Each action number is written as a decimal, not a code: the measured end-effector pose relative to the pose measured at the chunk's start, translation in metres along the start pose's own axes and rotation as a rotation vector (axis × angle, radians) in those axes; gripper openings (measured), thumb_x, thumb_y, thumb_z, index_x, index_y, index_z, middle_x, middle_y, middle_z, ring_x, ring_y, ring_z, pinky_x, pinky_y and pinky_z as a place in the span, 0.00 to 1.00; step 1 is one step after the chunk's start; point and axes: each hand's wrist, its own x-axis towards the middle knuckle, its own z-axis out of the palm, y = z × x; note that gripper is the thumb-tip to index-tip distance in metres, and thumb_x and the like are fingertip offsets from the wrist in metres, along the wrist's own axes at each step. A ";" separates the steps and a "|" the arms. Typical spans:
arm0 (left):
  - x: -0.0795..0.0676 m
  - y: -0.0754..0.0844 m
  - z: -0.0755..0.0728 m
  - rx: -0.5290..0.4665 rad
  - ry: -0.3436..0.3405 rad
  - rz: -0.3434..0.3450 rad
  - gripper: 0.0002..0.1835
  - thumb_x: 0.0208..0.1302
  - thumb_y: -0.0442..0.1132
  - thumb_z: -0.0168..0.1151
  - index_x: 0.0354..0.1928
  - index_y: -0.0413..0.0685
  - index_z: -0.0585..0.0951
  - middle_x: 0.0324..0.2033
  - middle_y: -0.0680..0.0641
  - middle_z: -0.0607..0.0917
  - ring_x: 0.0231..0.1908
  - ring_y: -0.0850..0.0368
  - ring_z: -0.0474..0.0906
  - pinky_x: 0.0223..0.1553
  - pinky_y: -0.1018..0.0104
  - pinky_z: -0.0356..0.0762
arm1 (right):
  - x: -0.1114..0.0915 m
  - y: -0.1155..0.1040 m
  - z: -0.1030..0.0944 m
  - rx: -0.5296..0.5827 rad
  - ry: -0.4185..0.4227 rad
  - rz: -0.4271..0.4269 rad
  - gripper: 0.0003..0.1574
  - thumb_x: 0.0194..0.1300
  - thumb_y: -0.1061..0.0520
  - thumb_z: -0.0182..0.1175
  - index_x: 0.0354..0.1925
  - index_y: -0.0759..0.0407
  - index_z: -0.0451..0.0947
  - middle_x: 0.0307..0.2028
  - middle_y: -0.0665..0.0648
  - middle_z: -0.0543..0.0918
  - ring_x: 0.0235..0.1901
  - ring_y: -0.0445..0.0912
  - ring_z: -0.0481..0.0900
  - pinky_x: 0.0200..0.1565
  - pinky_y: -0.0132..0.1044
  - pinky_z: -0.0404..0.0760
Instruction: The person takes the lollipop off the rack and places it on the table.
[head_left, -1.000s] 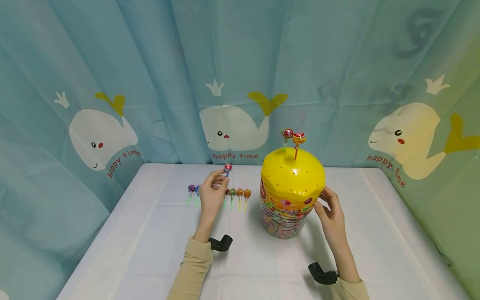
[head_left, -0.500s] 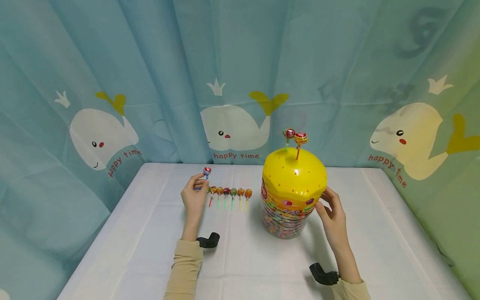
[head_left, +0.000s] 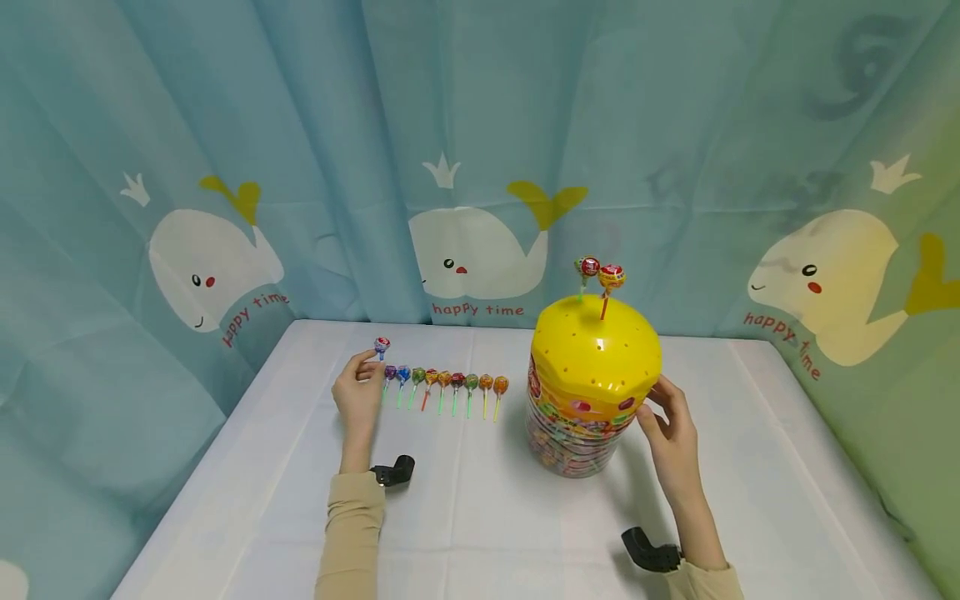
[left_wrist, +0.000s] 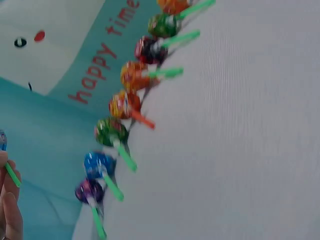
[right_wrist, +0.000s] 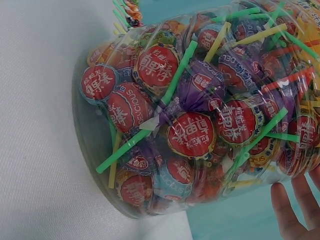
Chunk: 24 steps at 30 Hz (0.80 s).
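Observation:
My left hand (head_left: 357, 396) pinches a lollipop (head_left: 382, 343) with a red and blue wrapper, head up, above the left end of a row of lollipops (head_left: 444, 380). In the left wrist view the green stick of the held lollipop (left_wrist: 12, 175) shows between the fingertips. The row ends with a purple lollipop (left_wrist: 90, 191) beside a blue lollipop (left_wrist: 99, 165). To the right stands a clear jar (head_left: 570, 446) full of lollipops, with a yellow lid (head_left: 592, 350). My right hand (head_left: 671, 437) rests against the jar's right side, fingers extended; in the right wrist view the fingers (right_wrist: 282, 202) are beside its wall.
Two lollipops (head_left: 611, 277) stand upright in holes at the back of the lid. A white cloth covers the table (head_left: 480, 517). Behind it hangs a blue curtain (head_left: 315, 208) with whale prints. A black wrist mount (head_left: 650, 552) sits on the right forearm.
My left hand has moved left along the row with the lollipop, uncovering the lollipops it hid. My right hand has stayed at the jar. The head view has shifted slightly.

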 end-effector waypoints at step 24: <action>0.007 -0.037 -0.010 0.213 -0.100 -0.125 0.12 0.57 0.32 0.61 0.43 0.37 0.85 0.35 0.34 0.88 0.34 0.38 0.84 0.35 0.55 0.75 | 0.000 0.000 0.000 0.009 0.000 0.011 0.29 0.71 0.64 0.50 0.68 0.58 0.61 0.58 0.35 0.68 0.58 0.34 0.67 0.54 0.16 0.68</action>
